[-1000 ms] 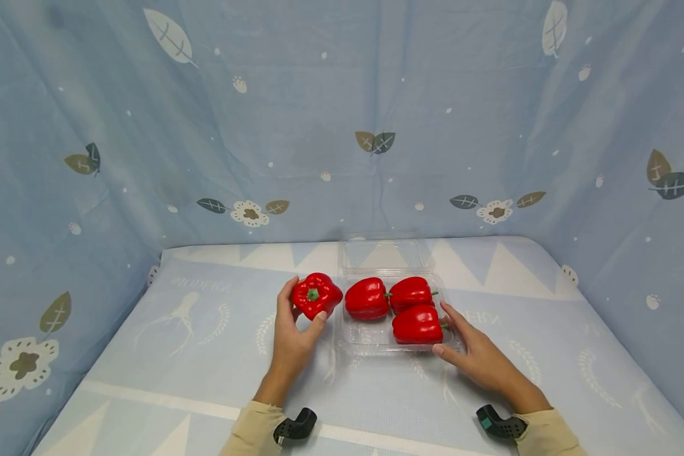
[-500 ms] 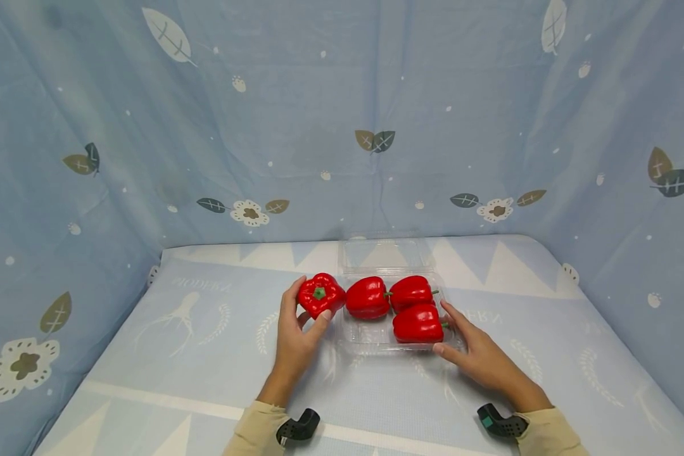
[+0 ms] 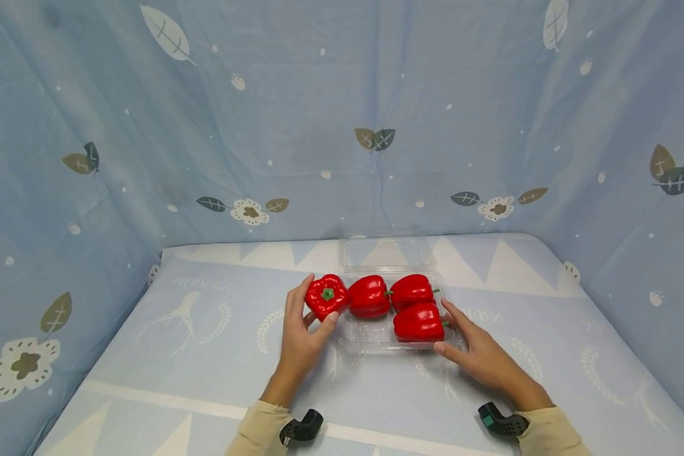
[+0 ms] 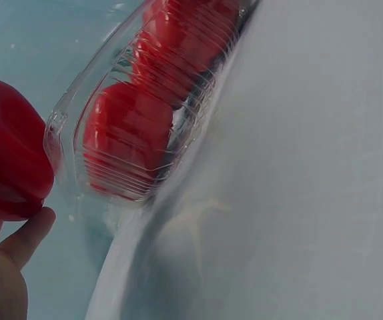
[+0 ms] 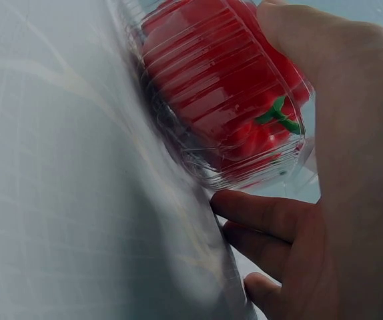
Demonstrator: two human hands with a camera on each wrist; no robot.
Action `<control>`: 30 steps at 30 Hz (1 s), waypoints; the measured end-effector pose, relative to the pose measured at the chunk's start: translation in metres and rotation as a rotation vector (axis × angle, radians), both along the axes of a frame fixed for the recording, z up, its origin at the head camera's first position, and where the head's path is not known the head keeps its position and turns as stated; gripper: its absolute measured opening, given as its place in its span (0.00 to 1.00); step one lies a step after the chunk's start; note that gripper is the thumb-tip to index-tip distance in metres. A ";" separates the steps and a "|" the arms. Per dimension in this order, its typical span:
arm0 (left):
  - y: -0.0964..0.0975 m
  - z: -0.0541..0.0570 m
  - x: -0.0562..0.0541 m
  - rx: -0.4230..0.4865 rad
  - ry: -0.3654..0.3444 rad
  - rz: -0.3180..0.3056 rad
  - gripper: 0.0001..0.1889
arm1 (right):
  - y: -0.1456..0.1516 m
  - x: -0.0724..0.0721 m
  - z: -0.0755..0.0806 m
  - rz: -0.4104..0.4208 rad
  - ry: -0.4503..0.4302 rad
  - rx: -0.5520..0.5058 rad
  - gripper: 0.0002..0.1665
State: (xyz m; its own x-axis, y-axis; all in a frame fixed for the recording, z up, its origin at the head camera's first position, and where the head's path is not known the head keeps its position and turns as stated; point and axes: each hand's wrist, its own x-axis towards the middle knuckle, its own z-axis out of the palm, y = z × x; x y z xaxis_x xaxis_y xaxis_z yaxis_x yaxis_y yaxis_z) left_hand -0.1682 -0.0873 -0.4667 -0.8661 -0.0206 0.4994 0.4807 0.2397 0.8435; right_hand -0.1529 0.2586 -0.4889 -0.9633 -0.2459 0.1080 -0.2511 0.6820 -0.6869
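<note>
My left hand [image 3: 303, 335] holds a red bell pepper [image 3: 327, 295] between thumb and fingers, its green stem facing the head camera. This pepper is at the left end of a clear plastic clamshell container [image 3: 370, 345], overlapping its rim in the left wrist view. Inside the container lie three more red bell peppers: one on the left [image 3: 368, 297], one at back right [image 3: 413, 291] and one at front right [image 3: 418, 323]. My right hand [image 3: 479, 354] holds the container's front right corner, thumb at the front rim and fingers along the right end [image 5: 265, 217].
The container's clear lid [image 3: 386, 253] stands open behind it, towards the back of the table. A pale blue patterned cloth [image 3: 194, 354] covers the table. Blue leaf-print curtains [image 3: 319, 126] rise at the back and both sides.
My left hand has moved right with its bell pepper, closing the gap to the left pepper in the container. The right hand and the container have stayed nearly in place.
</note>
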 end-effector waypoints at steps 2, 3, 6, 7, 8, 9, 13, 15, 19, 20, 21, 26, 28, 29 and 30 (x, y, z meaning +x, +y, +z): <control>0.002 0.000 0.000 -0.001 -0.002 -0.007 0.42 | 0.001 0.000 0.000 0.000 0.003 0.002 0.52; 0.003 0.001 0.000 -0.002 -0.004 -0.009 0.43 | 0.001 0.000 0.000 0.000 0.003 0.003 0.52; 0.004 0.000 0.000 -0.015 -0.012 -0.006 0.44 | 0.002 0.000 0.000 -0.001 -0.001 0.006 0.53; 0.005 0.000 0.000 -0.019 -0.011 -0.007 0.45 | 0.002 0.000 0.001 -0.002 -0.004 0.008 0.53; 0.006 0.000 0.000 -0.028 -0.009 -0.004 0.45 | 0.002 0.000 0.001 -0.004 -0.007 0.007 0.53; 0.006 0.000 0.000 -0.036 -0.004 -0.007 0.46 | 0.002 0.000 0.001 -0.007 -0.010 0.009 0.53; 0.010 0.004 -0.001 -0.082 0.033 -0.016 0.46 | 0.002 0.000 0.002 -0.013 -0.026 0.008 0.53; 0.011 0.005 -0.002 -0.108 0.056 -0.020 0.45 | 0.002 -0.001 0.003 -0.012 -0.030 0.008 0.53; 0.014 0.009 -0.005 -0.163 0.082 -0.026 0.44 | 0.002 -0.001 0.002 -0.011 -0.027 0.010 0.53; 0.015 0.010 -0.006 -0.178 0.083 -0.029 0.43 | 0.002 -0.001 0.002 -0.011 -0.026 0.012 0.53; 0.016 0.011 -0.007 -0.191 0.087 -0.034 0.43 | 0.002 -0.001 0.002 -0.011 -0.026 0.010 0.53; 0.017 0.013 -0.009 -0.246 0.106 -0.059 0.42 | 0.002 -0.001 0.000 -0.011 -0.025 0.011 0.53; 0.017 0.014 -0.010 -0.263 0.112 -0.066 0.42 | 0.001 -0.001 0.000 -0.011 -0.022 0.010 0.53; 0.017 0.014 -0.010 -0.272 0.114 -0.069 0.42 | 0.001 -0.001 0.000 -0.010 -0.020 0.008 0.53; 0.017 0.015 -0.011 -0.282 0.117 -0.069 0.41 | 0.001 -0.001 0.000 -0.010 -0.019 0.007 0.53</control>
